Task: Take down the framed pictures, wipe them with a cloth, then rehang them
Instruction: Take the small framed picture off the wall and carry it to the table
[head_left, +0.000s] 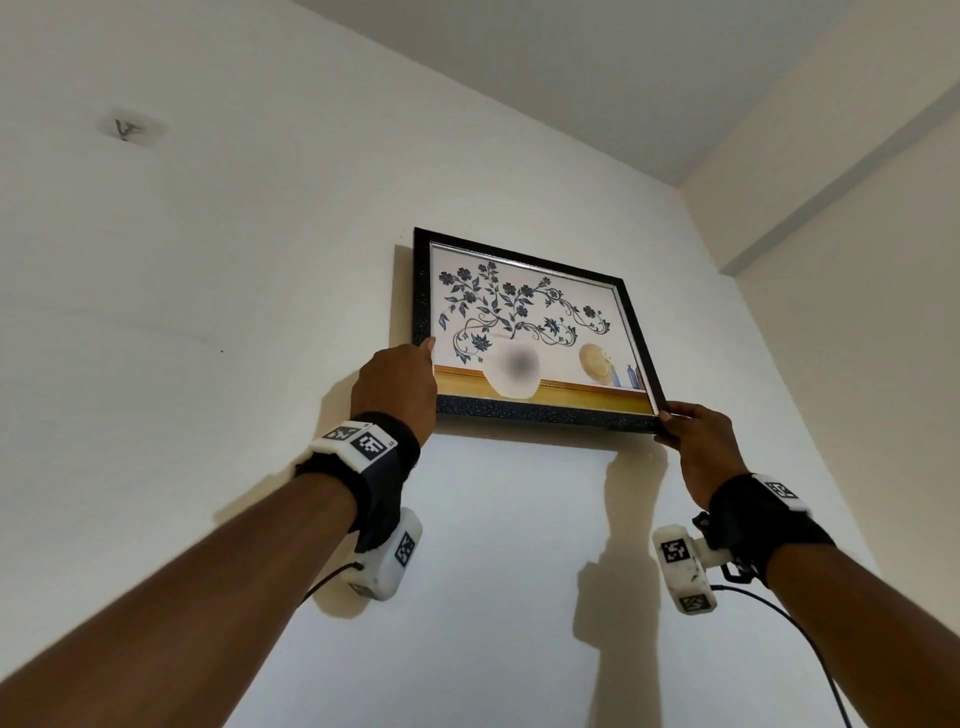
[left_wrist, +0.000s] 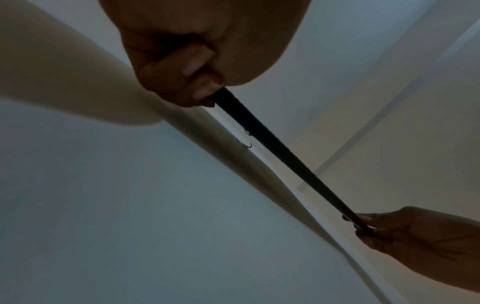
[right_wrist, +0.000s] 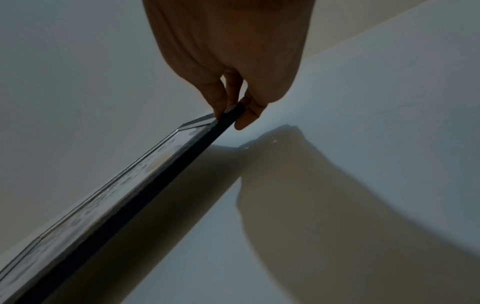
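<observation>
White wall (head_left: 260, 260) is filling most of the view, and the framed picture (head_left: 530, 332) is sitting high on it, near the corner where the side wall (head_left: 857, 260) is meeting the ceiling (head_left: 571, 67). In the left wrist view its lower edge is standing clear of the plaster, a small hook (left_wrist: 249, 145) showing in the gap. The left hand (head_left: 396, 387) is gripping the lower left corner, fingers curled round the frame. The right hand (head_left: 698, 447) is pinching the lower right corner. Bare wall is lying below. An old fixing mark (head_left: 127, 130) is sitting well apart, upper left.
</observation>
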